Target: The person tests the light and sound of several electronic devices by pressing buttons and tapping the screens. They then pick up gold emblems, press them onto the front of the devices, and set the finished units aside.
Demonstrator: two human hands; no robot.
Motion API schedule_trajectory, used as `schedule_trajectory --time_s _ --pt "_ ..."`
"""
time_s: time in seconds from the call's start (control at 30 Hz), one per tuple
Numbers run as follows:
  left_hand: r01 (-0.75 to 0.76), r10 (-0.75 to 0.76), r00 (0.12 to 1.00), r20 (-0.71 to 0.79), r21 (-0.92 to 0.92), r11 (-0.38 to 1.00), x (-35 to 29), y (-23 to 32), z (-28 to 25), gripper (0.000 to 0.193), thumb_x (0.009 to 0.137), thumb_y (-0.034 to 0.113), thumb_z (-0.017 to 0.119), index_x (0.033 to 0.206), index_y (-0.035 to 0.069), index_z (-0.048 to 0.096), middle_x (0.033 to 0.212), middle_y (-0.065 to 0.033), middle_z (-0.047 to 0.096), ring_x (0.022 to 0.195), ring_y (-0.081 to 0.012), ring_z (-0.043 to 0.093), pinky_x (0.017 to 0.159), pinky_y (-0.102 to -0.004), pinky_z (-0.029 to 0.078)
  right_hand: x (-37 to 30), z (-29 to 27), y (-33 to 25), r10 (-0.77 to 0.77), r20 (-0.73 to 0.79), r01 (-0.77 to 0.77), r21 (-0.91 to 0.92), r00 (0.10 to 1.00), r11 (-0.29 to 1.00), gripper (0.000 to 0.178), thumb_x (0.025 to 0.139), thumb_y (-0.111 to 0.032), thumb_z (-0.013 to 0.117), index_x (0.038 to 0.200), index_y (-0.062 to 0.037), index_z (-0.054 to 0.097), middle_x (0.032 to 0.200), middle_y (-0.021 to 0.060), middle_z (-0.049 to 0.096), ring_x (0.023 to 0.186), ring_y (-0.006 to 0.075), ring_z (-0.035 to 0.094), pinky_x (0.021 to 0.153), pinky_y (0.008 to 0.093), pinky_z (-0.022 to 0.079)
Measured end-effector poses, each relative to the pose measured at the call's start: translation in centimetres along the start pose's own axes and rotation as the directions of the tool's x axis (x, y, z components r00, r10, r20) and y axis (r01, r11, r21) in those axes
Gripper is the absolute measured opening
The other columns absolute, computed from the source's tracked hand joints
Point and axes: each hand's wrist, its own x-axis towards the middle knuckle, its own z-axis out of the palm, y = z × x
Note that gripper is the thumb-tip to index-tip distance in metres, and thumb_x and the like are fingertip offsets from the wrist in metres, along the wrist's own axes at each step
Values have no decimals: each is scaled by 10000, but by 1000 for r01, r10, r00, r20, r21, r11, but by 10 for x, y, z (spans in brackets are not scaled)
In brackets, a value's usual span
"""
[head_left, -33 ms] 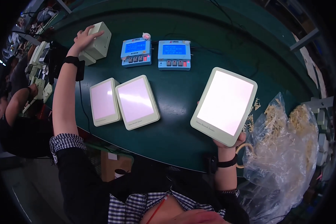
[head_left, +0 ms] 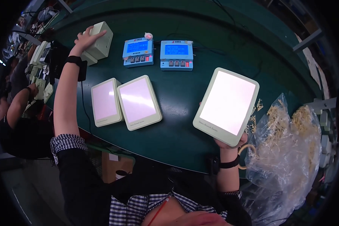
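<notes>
In my right hand (head_left: 242, 141), closed around its lower edge from behind, is a cream rectangular device (head_left: 229, 107) with rounded corners and a brightly glowing panel. Most of those fingers are hidden behind it. My left hand (head_left: 87, 39) reaches to the far left and lies with spread fingers on a cream box-shaped unit (head_left: 103, 43). Two more cream devices with pale pinkish panels rest on the table between my arms: a left one (head_left: 104, 103) and a right one (head_left: 138, 102), which touch along their sides.
Two blue testers, a left one (head_left: 138, 52) and a right one (head_left: 176, 55), with lit screens and buttons stand at the back. A clear plastic bag (head_left: 286, 158) of tan pieces lies at the right, by a tan ring (head_left: 248, 148). A co-worker's arm (head_left: 19, 105) shows at far left.
</notes>
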Motion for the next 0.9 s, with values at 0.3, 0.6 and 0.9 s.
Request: schedule_trajectory --time_s 0.3,0.6,0.9 --pt "94 -89 995 44 -104 990 10 -27 5 1096 536 520 709 1505 176 332 1421 -232 450 1267 -402 493 1036 -475 418 16 24 5 -13 -73 8 -64 997 998 1056 759 -603 684 1556 -161 152 1558 254 188 1393 517 257 1101 646 300" --pt "-332 301 932 -204 -139 933 -109 -10 -69 1055 502 385 733 1475 171 385 1268 -203 551 1168 -368 558 1008 -452 448 26 32 -11 -83 -132 93 74 988 993 878 862 -581 570 1537 -131 234 1543 194 283 1396 435 315 1111 625 286" --pt "-902 953 277 -123 -375 214 -338 87 -136 1122 411 334 760 1456 118 413 1235 -237 510 1065 -404 525 950 -483 406 26 45 -76 -303 210 157 520 930 840 835 900 -448 559 1545 -84 172 1571 277 95 1436 459 138 1122 687 169"
